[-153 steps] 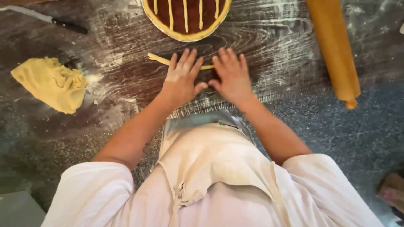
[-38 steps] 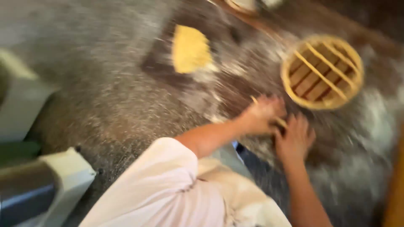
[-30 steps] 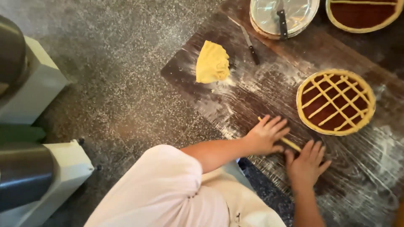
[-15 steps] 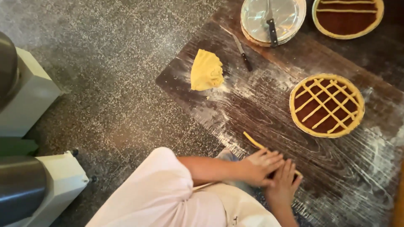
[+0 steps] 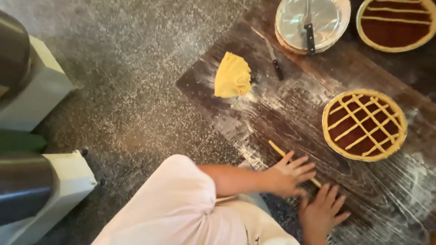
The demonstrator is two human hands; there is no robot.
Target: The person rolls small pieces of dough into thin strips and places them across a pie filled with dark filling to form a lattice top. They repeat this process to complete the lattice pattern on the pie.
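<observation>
Plainly, one view only, the head camera looking straight down:

Left hand: the left hand (image 5: 290,174) lies flat with fingers spread, palm pressing on the thin dough rope (image 5: 293,163); it grips nothing, only bears down.

Right hand: the right hand (image 5: 323,213) is likewise flat and splayed on the floured wooden counter (image 5: 281,118), just beside the rope's lower end, holding nothing that I can see.

Dough rope: a pale yellow strand lying slantwise on the counter, its upper end free, its middle hidden beneath the left palm, its lower end showing between the two hands.

Risk, thinning: uneven pressure from one palm could pinch the strand narrow in the middle, and it may snap there.

Risk, sticking: where flour is sparse, the soft rope could drag and tear on the wood.

Lattice tart: the lattice-topped tart (image 5: 364,124) sits near the hands; a wide sweep of fingers could nick its rim.

Dough lump: the yellow dough lump (image 5: 232,75) rests well apart, near the counter's edge.

Knife: a dark-handled knife (image 5: 272,59) lies beside the stacked foil tins (image 5: 290,22), well clear of both hands.

Second tart: a partly striped tart (image 5: 395,22) sits at the far corner.
</observation>
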